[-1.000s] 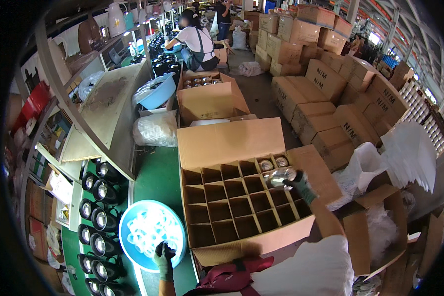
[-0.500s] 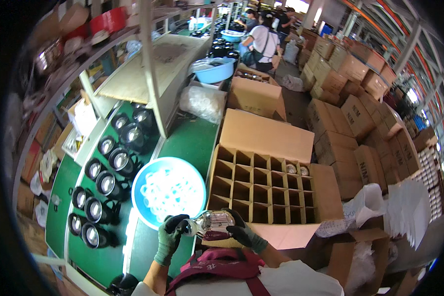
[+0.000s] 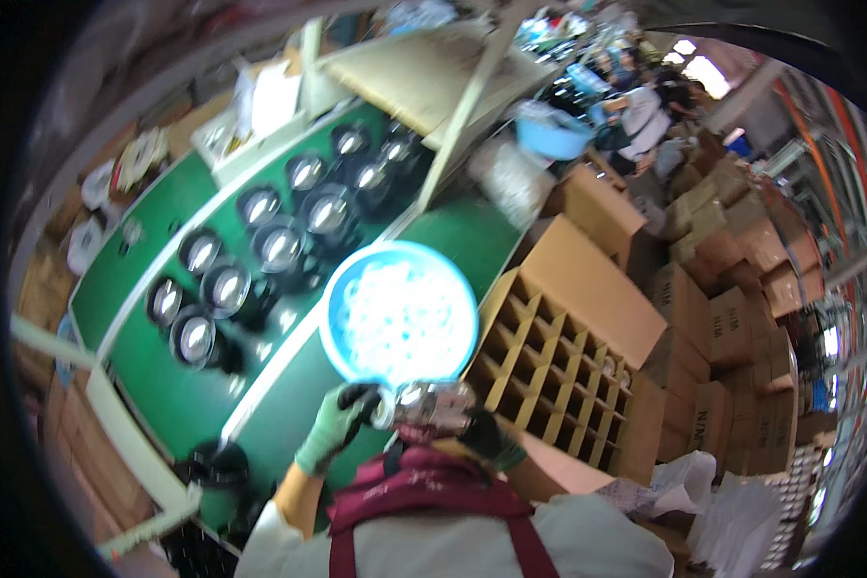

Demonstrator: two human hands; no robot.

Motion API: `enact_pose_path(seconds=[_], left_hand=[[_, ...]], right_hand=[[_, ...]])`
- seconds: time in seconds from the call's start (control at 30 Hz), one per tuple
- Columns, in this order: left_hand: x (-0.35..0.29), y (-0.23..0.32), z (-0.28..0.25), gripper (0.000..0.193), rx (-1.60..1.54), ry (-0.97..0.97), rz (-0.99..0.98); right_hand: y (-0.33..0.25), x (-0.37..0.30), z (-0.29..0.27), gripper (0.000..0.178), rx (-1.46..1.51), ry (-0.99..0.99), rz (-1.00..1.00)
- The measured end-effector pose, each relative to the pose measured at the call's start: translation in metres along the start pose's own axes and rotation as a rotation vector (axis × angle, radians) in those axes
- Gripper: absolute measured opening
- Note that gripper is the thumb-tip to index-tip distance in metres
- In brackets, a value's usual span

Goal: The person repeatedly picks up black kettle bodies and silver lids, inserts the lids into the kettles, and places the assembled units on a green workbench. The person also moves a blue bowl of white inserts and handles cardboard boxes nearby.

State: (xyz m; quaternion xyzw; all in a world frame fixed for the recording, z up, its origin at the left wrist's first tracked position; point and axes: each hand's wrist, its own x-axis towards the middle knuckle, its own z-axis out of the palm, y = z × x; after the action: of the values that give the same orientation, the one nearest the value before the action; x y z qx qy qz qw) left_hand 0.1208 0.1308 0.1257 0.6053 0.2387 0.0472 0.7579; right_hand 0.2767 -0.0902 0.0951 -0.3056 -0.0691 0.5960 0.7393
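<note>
On a green workbench in a carton-stacked warehouse, both gloved hands, left hand and right hand, grip a blurred shiny lamp housing just below the blue basin, beside the divided carton

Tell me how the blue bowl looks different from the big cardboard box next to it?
The blue bowl is round; the cardboard box is square-cornered. The bowl is one open space full of small white pieces; the box is split by dividers into many cells, mostly empty-looking. The bowl sits on the green bench; the box stands beside it. Both are open on top.
</note>
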Motion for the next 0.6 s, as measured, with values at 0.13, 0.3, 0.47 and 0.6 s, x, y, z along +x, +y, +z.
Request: enact_pose_path(seconds=[0.13, 0.3, 0.47, 0.6], left_hand=[[0.002, 0.019, -0.010, 0.036, -0.075, -0.076, -0.064], [-0.021, 0.036, -0.025, 0.038, -0.272, 0.043, 0.103], [-0.031, 0.044, -0.040, 0.041, -0.383, 0.056, 0.003], [-0.029, 0.020, -0.039, 0.039, 0.055, 0.357, 0.418]], right_hand=[[-0.005, 0.007, 0.023, 0.070, 0.191, -0.075, -0.004], [0.016, 0.028, 0.038, 0.078, -0.250, 0.021, -0.021], [0.028, 0.035, 0.027, 0.089, 0.298, 0.281, 0.195], [0.029, 0.045, 0.047, 0.089, 0.161, 0.257, 0.182]])
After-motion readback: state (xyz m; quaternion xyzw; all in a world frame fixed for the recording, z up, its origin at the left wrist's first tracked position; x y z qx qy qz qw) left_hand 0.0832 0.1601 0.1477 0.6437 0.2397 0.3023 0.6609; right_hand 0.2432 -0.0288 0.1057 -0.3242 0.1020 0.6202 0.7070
